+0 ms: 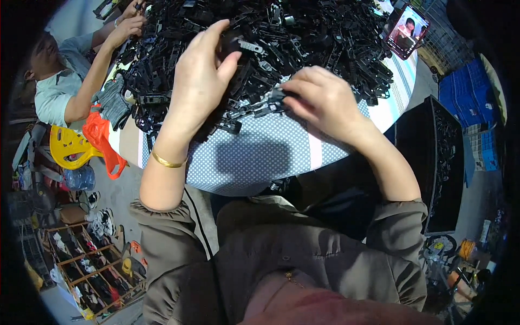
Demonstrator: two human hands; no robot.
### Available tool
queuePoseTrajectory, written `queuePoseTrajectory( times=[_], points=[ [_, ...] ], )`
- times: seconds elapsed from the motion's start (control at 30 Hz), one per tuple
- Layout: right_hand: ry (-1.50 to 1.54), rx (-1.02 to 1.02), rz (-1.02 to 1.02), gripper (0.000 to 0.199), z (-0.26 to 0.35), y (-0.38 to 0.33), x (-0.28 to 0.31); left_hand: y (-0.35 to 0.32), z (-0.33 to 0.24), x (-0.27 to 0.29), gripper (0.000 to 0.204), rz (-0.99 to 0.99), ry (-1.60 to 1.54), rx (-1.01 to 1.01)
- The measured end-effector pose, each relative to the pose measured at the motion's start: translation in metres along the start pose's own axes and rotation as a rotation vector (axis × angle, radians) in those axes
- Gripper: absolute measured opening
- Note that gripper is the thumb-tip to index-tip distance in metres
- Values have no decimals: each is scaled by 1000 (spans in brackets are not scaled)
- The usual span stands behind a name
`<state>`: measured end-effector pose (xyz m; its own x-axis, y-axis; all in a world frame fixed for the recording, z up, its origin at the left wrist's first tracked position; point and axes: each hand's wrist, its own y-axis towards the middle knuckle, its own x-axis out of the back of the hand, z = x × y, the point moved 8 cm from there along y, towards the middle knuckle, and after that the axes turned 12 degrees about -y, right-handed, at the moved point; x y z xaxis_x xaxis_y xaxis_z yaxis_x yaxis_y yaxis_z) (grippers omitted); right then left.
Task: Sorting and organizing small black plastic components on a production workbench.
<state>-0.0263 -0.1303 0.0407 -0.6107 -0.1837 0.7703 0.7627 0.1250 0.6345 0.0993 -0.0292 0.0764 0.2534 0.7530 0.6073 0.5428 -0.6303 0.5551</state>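
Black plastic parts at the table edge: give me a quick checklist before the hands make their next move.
1. Left hand grips a black part: ok.
2. Right hand pinches a black part: ok.
3. The two held parts joined: not ok, still apart.
4. Pile of black parts within reach: ok.
5. Dotted tablecloth bare in front of the hands: ok.
6. Co-worker's hands apart from ours: ok.

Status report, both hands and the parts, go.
Left hand pinching a black plastic part over the pile of black parts. Right hand gripping a second black part at the pile's edge. Co-worker's hands at far left, apart.
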Motion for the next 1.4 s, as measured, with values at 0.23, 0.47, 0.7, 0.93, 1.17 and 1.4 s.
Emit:
queuePoseTrajectory(
  times=[0.23,0.47,0.7,0.93,1.17,1.4],
  points=[
    [303,-165,-145,22,-18,-3,33,-18,12,-45,19,223,-963,488],
    [11,54,-287,29,11,-6,46,-33,-3,-66,24,293,-966,527],
    [-156,117,-296,31,11,-5,48,-37,-6,-76,39,394,-1255,558],
    [-144,122,-234,33,15,-5,39,-44,-2,-87,38,462,-1433,741],
    [-189,143,-228,30,22,-4,34,-44,-3,-88,40,431,-1564,716],
    [-135,187,-278,30,19,-8,33,-45,-11,-86,42,464,-1588,625]
  ],
)
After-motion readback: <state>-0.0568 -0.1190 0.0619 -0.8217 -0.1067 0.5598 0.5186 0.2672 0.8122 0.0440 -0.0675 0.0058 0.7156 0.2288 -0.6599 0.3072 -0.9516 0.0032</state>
